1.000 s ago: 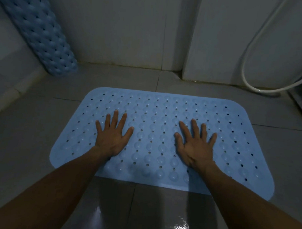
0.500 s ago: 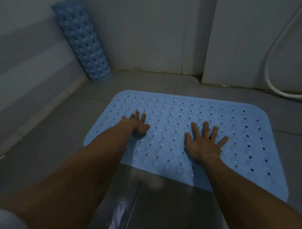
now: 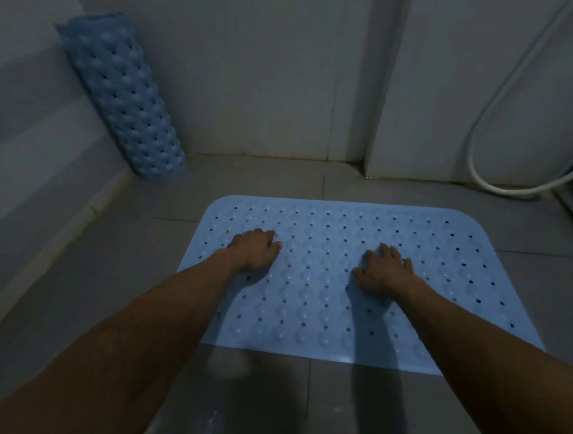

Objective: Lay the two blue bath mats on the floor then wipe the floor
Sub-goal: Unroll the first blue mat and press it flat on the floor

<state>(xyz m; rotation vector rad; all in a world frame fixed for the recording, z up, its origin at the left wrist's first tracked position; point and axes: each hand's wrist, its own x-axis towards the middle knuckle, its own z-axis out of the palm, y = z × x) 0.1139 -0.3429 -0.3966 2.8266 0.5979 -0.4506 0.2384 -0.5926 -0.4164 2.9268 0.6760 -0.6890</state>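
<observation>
A light blue bath mat (image 3: pixel 325 283) with rows of small holes and bumps lies flat on the grey tiled floor. My left hand (image 3: pixel 254 249) rests palm down on its left part, fingers curled slightly and holding nothing. My right hand (image 3: pixel 382 270) presses on the mat's middle right, fingers a little apart, also holding nothing. A second blue bath mat (image 3: pixel 120 94), rolled into a bumpy tube, leans against the wall in the far left corner, well beyond my left hand.
A white shower hose (image 3: pixel 497 104) hangs in a loop down the right wall to the floor. A low tiled ledge (image 3: pixel 37 162) runs along the left. The floor tiles near me (image 3: pixel 239 410) look wet and shiny.
The view has swung further right and up, showing more of the rolled mat. Both hands have slid forward on the flat mat, and their fingers have curled from spread flat.
</observation>
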